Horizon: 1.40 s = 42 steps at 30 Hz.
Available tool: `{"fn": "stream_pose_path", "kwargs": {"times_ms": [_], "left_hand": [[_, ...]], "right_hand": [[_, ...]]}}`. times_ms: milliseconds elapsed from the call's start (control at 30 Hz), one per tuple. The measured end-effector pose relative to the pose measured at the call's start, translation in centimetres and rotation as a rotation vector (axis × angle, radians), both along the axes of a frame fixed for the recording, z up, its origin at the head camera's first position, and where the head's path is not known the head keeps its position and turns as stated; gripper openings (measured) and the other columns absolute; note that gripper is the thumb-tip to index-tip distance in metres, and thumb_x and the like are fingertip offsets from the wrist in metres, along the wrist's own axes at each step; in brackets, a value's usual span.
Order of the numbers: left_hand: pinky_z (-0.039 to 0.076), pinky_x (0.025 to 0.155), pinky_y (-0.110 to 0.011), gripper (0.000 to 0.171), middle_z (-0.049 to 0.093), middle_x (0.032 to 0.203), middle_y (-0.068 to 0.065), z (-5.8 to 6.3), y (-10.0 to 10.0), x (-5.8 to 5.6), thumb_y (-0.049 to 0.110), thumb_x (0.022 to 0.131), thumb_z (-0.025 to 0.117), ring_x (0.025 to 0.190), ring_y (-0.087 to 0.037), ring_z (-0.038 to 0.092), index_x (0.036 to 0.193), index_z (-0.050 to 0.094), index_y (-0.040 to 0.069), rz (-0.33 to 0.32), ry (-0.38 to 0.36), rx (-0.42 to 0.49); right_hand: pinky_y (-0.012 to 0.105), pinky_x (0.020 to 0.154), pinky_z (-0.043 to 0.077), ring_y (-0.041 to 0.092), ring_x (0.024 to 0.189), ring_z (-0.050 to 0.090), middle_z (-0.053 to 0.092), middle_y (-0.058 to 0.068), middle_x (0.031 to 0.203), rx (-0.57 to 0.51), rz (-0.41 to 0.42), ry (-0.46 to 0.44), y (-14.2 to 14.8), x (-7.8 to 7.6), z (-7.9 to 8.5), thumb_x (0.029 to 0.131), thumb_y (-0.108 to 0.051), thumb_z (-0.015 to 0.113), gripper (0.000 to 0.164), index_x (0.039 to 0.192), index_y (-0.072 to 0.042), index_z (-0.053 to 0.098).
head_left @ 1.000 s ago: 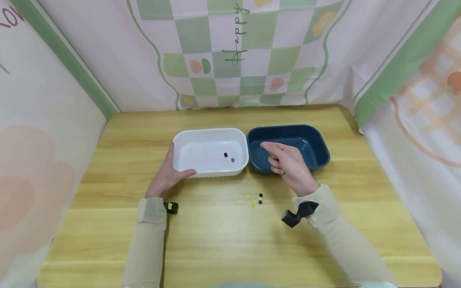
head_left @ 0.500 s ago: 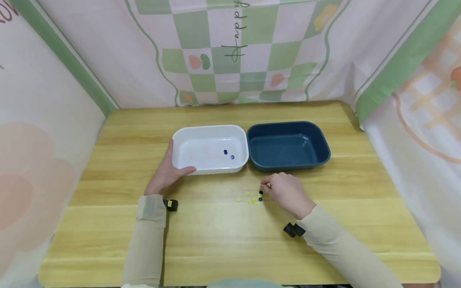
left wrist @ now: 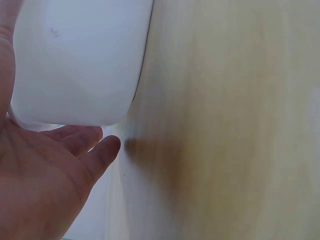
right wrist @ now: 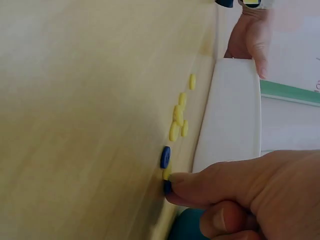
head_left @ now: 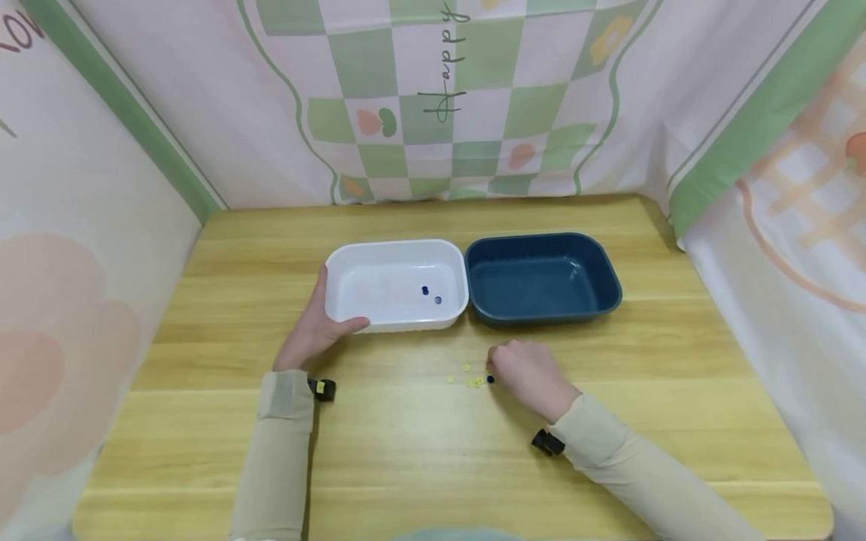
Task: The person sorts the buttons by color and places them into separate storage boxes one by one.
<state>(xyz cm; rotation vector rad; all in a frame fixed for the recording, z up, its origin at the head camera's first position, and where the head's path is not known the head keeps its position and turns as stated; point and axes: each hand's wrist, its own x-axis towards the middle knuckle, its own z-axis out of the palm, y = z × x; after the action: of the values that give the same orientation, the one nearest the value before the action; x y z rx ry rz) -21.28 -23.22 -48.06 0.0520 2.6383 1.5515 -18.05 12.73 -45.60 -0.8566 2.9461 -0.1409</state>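
My left hand holds the left end of the white bin, its thumb along the near rim and its fingers by the end wall. Small dark blue buttons lie inside that bin. My right hand is down at the table, with thumb and forefinger pinching a dark blue button, mostly covered by the thumb. Touching it or very close is a yellow button, and beside that lies another blue button. Several more yellow buttons spread out towards the white bin.
A dark blue bin stands at the right of the white one, their ends close together. Both are on the wooden table. Printed curtains hang behind the table and at its sides.
My right hand has come down from over the dark blue bin to the buttons on the table, and its fingers now cover one blue button. The left hand has stayed on the white bin.
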Motion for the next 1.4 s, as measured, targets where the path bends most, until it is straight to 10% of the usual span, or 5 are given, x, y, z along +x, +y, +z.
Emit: {"fn": "stream_pose_path", "kwargs": {"times_ms": [533,833,1400], "left_hand": [[0.022,0.113,-0.052,0.13,0.007,0.162,-0.006,0.5,0.2,0.0,0.042,0.072,0.085,0.137,-0.03,0.027,0.154,-0.015,0.03,-0.004,0.0,0.029],[0.02,0.113,-0.054,0.131,0.002,0.162,-0.007,0.8,0.4,-0.1,0.048,0.072,0.083,0.141,-0.032,0.021,0.154,-0.016,0.028,0.002,-0.024,-0.016],[0.019,0.114,-0.054,0.132,0.0,0.162,-0.008,0.5,0.1,0.2,0.048,0.071,0.084,0.142,-0.033,0.019,0.154,-0.017,0.028,0.009,-0.018,-0.018]], "right_hand": [[0.034,0.038,0.04,0.015,0.046,0.046,0.052,-0.002,0.058,-0.001,0.081,0.083,0.5,0.0,-0.5,0.081,-0.007,0.071,0.016,0.069,-0.012,0.063],[0.03,0.046,0.041,0.011,0.052,0.047,0.056,-0.008,0.063,-0.12,0.01,-0.071,1.1,-0.6,0.4,0.086,-0.009,0.062,0.012,0.076,-0.014,0.067],[0.025,0.045,0.025,0.012,0.045,0.03,0.034,-0.003,0.053,-1.134,-0.391,-0.808,-0.7,-3.5,2.6,0.094,-0.034,0.065,0.04,0.113,0.001,0.067]]}}
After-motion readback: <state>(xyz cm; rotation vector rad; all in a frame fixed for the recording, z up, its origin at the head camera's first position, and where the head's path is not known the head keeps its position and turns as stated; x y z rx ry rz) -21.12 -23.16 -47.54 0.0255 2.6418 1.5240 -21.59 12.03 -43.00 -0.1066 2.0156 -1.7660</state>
